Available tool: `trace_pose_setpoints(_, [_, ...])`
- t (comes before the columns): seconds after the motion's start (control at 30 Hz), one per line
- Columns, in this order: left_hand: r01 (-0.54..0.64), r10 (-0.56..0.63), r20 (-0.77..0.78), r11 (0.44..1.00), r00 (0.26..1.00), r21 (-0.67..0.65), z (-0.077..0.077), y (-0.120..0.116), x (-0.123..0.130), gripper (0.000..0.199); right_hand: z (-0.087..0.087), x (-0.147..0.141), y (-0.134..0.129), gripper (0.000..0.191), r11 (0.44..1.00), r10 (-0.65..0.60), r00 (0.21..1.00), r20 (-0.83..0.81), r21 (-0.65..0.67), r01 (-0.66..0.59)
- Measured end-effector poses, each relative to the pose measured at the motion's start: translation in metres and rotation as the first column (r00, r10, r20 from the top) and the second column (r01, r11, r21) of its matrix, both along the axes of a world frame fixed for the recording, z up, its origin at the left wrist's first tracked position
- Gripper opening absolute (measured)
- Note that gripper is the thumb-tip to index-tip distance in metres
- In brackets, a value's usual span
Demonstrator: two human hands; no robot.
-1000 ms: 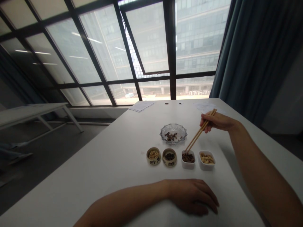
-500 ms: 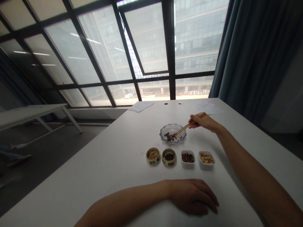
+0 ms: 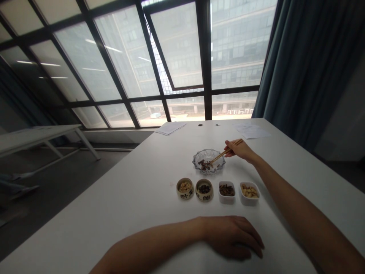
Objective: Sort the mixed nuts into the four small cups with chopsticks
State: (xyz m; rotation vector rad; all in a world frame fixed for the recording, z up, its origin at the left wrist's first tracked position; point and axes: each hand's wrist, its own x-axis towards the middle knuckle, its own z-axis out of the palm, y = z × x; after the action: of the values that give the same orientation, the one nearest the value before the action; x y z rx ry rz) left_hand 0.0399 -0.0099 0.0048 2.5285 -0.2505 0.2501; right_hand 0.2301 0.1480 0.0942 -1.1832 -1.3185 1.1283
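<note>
My right hand [image 3: 237, 149] grips a pair of wooden chopsticks [image 3: 225, 152], their tips down among the dark brown pieces [image 3: 204, 165] in a clear glass bowl [image 3: 196, 158]. Whether the tips pinch a piece is too small to tell. My left hand [image 3: 235, 238] lies palm down on the white table, fingers stretched out, holding nothing. Between the hands stands a row of small containers: a round cup of pale nuts [image 3: 185, 187], a round cup of dark pieces [image 3: 204, 188], a white square dish of brown pieces [image 3: 226, 190] and a white square dish of yellowish pieces [image 3: 249, 191].
Papers [image 3: 171, 128] lie at the white table's [image 3: 137, 182] far left corner, and more papers [image 3: 253, 131] at the far right. A second table [image 3: 37, 137] stands to the left. Windows and a blue curtain [image 3: 296, 68] are beyond.
My right hand has moved slightly left and lower, with the chopsticks still in the glass bowl. My left hand stays where it was.
</note>
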Motion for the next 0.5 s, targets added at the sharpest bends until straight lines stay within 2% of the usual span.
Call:
trace_pose_setpoints(0.23, [-0.003, 0.003, -0.008, 1.0, 1.0, -0.005, 0.001, -0.001, 0.001, 0.042, -0.008, -0.005, 0.004, 0.05, 0.981, -0.097, 0.992, 0.084, 0.177, 0.081])
trace_pose_setpoints(0.5, [-0.018, 0.015, -0.061, 0.999, 0.998, -0.048, 0.003, -0.001, 0.001, 0.038, -0.01, -0.003, 0.011, 0.051, 0.977, -0.199, 0.98, -0.015, 0.081, 0.199])
